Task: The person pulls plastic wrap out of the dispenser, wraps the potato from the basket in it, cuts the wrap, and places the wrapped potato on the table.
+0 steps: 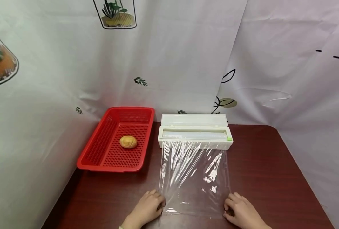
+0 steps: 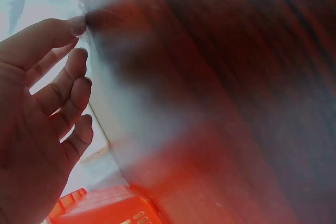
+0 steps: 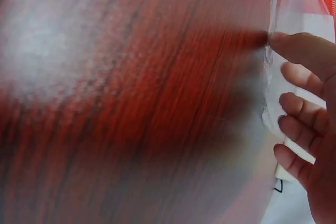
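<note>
A sheet of clear plastic wrap stretches from a white wrap dispenser toward the person. My left hand pinches the sheet's left side near its front edge; in the left wrist view the thumb and index finger meet at the film, the other fingers curved. On the opposite side my right hand pinches the sheet, and the right wrist view shows its thumb at the film's edge. The dispenser's lid stands raised, with the roll visible inside.
Left of the dispenser is a red plastic basket holding a potato. Everything rests on a dark reddish wooden table. Pale patterned cloth hangs behind the table and along its sides.
</note>
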A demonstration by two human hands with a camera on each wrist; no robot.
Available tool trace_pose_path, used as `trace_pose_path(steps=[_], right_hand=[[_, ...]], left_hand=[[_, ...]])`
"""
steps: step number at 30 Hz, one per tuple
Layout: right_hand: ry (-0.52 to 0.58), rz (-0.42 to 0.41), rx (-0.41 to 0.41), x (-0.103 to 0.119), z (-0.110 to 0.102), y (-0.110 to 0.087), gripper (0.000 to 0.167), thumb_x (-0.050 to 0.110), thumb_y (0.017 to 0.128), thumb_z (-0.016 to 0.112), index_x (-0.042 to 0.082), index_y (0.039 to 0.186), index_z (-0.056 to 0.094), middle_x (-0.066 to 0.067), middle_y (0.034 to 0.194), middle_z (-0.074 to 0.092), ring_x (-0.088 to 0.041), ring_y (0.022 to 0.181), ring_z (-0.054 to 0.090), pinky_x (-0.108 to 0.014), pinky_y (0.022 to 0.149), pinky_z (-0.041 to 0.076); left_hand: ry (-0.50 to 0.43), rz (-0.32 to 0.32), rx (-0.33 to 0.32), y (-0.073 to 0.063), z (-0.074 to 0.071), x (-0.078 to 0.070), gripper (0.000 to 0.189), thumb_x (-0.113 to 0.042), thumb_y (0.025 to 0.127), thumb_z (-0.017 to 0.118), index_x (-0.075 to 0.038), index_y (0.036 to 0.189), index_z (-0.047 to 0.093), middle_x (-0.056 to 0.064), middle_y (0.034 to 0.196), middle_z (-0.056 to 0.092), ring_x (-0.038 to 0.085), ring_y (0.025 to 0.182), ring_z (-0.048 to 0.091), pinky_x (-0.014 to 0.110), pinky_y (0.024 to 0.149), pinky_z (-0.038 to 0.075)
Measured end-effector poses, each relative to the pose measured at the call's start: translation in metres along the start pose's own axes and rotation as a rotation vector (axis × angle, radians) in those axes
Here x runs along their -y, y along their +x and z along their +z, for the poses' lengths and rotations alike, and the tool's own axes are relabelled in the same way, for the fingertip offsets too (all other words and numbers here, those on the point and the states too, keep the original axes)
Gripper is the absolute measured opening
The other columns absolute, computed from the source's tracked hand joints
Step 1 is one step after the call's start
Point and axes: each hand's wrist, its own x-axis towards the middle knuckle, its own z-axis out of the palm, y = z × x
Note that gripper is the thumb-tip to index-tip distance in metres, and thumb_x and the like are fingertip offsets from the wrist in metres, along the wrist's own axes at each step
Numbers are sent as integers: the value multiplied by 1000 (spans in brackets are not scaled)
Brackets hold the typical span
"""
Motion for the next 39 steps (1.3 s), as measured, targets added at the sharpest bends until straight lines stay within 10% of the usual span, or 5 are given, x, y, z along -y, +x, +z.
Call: trace_pose_path(steps=[12, 32, 39], right_hand=[[103, 18, 150, 0, -11, -5, 38, 29, 54, 82, 31, 65, 46, 23, 72, 32, 2, 66, 34, -23, 54, 32], [212, 94, 150, -9, -14, -5, 37, 20, 62, 81, 32, 71, 47, 23, 69, 33, 7, 62, 33, -15, 51, 28], [182, 156, 71, -13, -23, 9, 38, 16, 61, 81, 32, 70, 48, 22, 67, 33, 7, 60, 33, -14, 51, 27]], left_hand=[[-1, 73, 2, -6, -6, -2, 28, -13, 55, 75, -23, 67, 52, -14, 69, 47, 8, 69, 43, 28, 65, 39], [-90, -77, 86, -1, -16, -3, 15, -25, 74, 70, -24, 73, 55, -14, 75, 51, 8, 73, 45, 33, 72, 44], [-136, -117, 22, 15, -55, 8, 9, -23, 79, 69, -19, 83, 62, -11, 80, 56, 11, 79, 52, 31, 72, 46]])
